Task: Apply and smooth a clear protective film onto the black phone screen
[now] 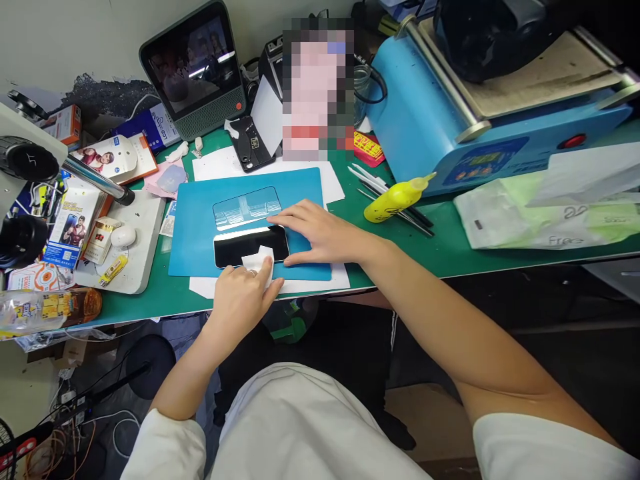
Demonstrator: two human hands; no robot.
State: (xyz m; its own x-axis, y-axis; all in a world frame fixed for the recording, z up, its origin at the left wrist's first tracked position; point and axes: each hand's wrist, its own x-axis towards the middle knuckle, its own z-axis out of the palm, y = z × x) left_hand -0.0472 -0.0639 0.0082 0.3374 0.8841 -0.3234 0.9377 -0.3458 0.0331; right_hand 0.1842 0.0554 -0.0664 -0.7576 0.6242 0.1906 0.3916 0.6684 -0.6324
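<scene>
A black phone (240,244) lies screen up on a blue work mat (195,227) near the front edge of the desk. My left hand (243,297) presses a small white wipe (260,259) onto the phone's glass, fingers pinched on it. My right hand (313,230) lies flat with fingers spread, holding down the phone's right end. Just behind the phone on the mat rests a clear screen protector sheet (247,206).
A yellow squeeze bottle (395,199) and thin tools (375,183) lie right of the mat, before a blue laminating machine (480,127). A small dark screen (195,67) stands at the back. Boxes and packets crowd the left; plastic bags (545,213) lie right.
</scene>
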